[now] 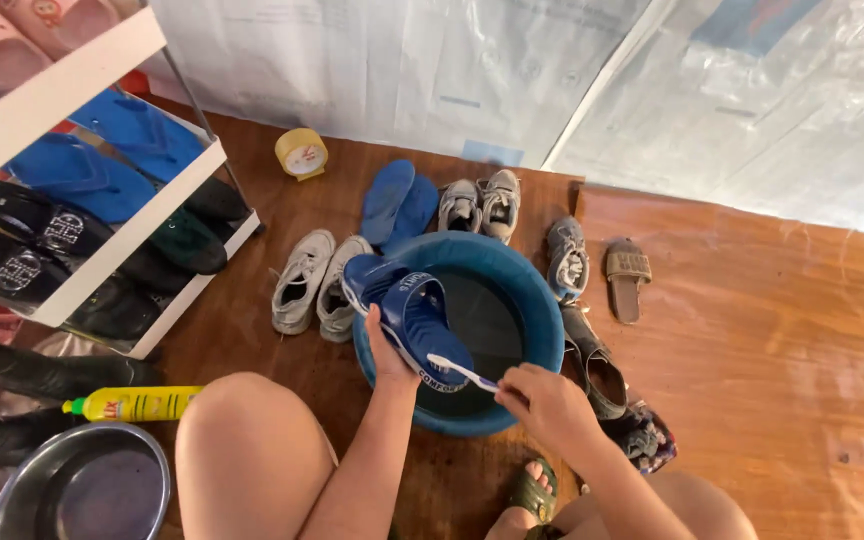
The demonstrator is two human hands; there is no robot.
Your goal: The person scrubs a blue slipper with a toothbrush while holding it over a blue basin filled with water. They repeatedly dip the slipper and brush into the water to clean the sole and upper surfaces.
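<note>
Your left hand [384,350] gripped blue rubber slip-on shoe [407,312] over round blue plastic basin [542,310] of dark water – fingers wrapped tight. Right hand [549,403] pinched white toothbrush [462,372] against toe. Risk – wet sole slipping, water splashing onto wooden floor [752,350].

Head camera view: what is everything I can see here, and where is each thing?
blue sandal: one, held over the basin
toothbrush: one, white, on the sandal
basin: one, blue, centre floor
white sneakers: pair, left of basin
blue flip-flops: pair, behind basin
grey sneakers: pair, behind basin
brown slipper: one, right
yellow clock: one, by wall
yellow bottle: one, lying left
steel bowl: one, lower left
shoe rack: one, white, left
left hand: grips sandal
right hand: grips toothbrush
</note>
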